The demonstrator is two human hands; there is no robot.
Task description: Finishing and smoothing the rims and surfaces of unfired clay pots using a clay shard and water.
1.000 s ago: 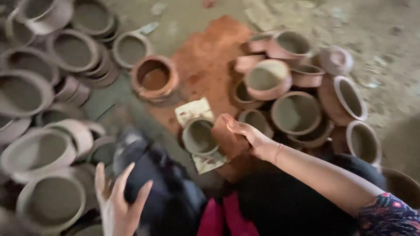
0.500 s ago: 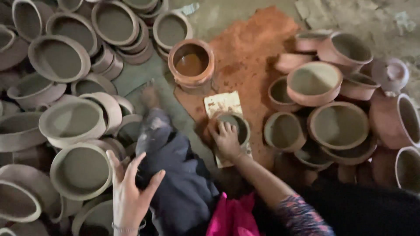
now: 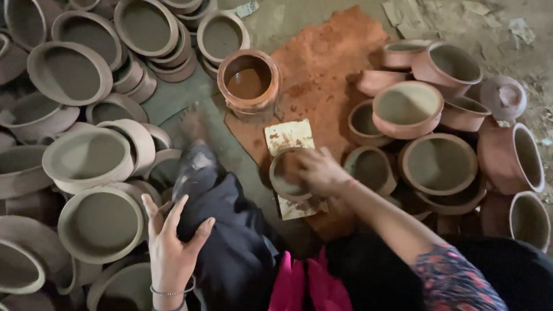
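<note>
Right hand (image 3: pixel 318 171) curled over the rim of a small grey clay pot (image 3: pixel 286 178), fingers closed on it, atop a stained card (image 3: pixel 290 137) on the floor. Left hand (image 3: pixel 170 245) open, fingers spread, resting on a dark-trousered knee (image 3: pixel 222 230). Just beyond, an open jar of red slip (image 3: pixel 248 79); easily knocked and spilled by a careless lift. Crowded unfired bowls (image 3: pixel 86 158) all around, likely dented if bumped.
</note>
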